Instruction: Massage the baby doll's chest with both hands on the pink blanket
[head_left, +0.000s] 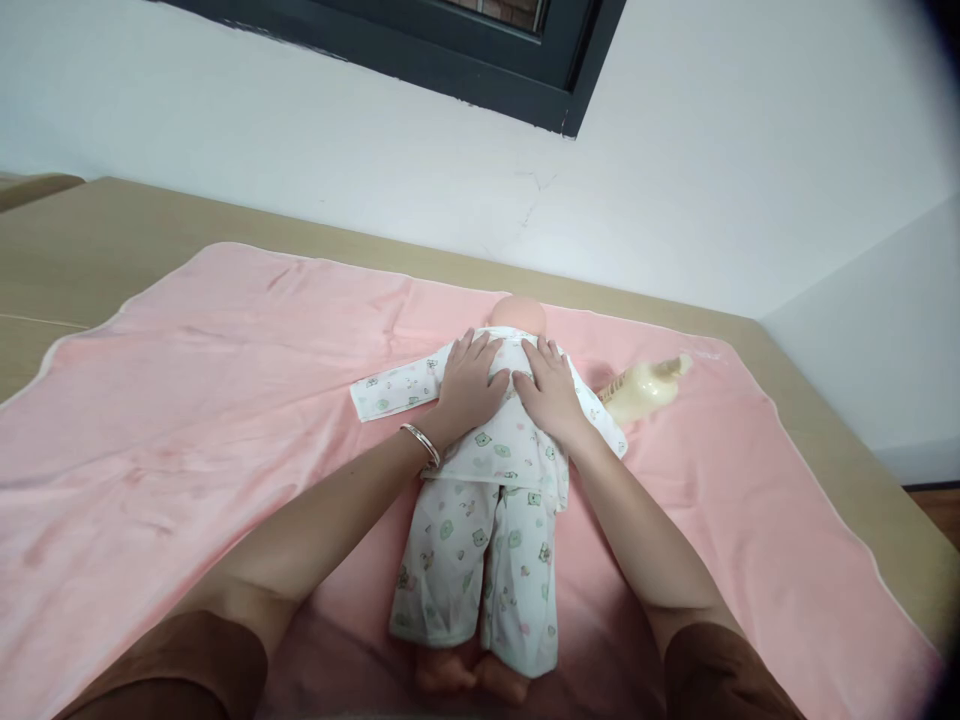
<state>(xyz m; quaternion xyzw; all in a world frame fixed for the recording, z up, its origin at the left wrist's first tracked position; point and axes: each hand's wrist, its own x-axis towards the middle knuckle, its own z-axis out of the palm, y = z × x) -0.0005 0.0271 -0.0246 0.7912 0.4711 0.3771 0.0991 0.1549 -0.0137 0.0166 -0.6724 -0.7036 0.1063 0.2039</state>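
A baby doll [519, 316] lies on a pink blanket, its bald head away from me and its feet [504, 680] toward me. It wears a white printed top [495, 455] and matching trousers [517, 570]. My left hand [471, 385] rests flat on the left of the doll's upper body, fingers stretched toward its head. On the right of the upper body lies my right hand [550, 388], its fingers spread over the cloth. The two thumbs almost meet. One sleeve [397, 388] reaches out to the left; the other slants down to the right, partly behind my right wrist.
A cream-coloured bottle [643, 390] lies on its side to the right of the doll. The pink blanket [247, 400] covers much of the wooden table [142, 225]. Behind the table stands a white wall [675, 180] with a dark window frame [517, 75].
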